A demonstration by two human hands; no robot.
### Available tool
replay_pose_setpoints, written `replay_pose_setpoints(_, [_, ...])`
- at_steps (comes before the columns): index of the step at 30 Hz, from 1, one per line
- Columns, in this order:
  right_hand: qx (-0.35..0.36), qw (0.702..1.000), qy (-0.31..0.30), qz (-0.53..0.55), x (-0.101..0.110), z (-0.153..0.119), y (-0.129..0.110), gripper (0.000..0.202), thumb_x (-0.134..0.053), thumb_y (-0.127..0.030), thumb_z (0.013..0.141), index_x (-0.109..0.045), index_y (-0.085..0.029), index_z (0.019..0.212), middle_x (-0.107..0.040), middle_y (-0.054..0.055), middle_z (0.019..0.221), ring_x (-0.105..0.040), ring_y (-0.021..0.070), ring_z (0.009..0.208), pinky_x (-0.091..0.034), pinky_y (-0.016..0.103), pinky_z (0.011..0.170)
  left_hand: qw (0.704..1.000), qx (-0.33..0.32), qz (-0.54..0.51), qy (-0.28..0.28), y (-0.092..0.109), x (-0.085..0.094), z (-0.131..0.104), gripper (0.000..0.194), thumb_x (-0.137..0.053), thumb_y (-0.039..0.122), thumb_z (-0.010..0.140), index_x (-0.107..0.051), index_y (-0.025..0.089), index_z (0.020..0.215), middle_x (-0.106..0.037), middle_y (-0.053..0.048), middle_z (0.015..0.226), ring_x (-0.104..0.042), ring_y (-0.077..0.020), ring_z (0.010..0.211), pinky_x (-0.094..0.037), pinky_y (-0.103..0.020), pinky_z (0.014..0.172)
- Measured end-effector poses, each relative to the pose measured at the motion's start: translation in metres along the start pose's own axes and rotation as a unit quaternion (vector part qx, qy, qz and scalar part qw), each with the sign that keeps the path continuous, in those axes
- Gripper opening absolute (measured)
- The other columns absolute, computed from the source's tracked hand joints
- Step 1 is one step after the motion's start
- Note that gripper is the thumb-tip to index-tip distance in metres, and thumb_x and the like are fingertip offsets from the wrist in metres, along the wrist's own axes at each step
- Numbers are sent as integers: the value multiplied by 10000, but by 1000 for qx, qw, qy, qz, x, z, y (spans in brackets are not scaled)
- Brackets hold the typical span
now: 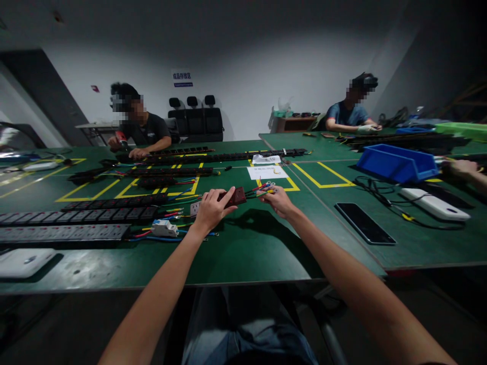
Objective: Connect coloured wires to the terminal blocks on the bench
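My left hand (211, 209) is closed around a dark red socket module (239, 195), held just above the green table. A pale socket face (194, 209) shows at the left side of that hand; whether it belongs to the same piece I cannot tell. From the module's right end run thin coloured wires (251, 193) with ring terminals. My right hand (280, 201) pinches these wires near their tips, fingers closed. Left of my hands lie long black and grey power strips (64, 233) with loose wires. A small white circuit breaker (165, 228) rests among the wires.
A phone (365, 223), a white power bank (436, 204) with black cable and a blue bin (395, 163) are on the right. Another white device (26, 262) lies front left. Paper sheets (268, 173) lie ahead. Two co-workers sit across; another person's hand (462, 167) reaches in at right.
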State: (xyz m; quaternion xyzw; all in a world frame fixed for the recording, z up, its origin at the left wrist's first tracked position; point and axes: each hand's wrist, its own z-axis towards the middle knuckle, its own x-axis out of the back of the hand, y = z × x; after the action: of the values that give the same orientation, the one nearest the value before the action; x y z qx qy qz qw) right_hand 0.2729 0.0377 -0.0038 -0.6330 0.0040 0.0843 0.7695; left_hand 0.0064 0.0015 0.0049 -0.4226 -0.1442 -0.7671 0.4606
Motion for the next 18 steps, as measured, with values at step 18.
replay_pose_setpoints(18, [-40, 999, 0, 3, 12, 5, -4, 440, -979, -418, 457, -692, -167, 677, -657, 11, 695, -508, 72, 547, -398, 211, 470, 1000, 3, -9, 0, 0, 0, -1, 696, -400, 648, 1000, -497, 216, 1537, -641, -164, 1227, -558, -296, 1080, -410, -398, 893])
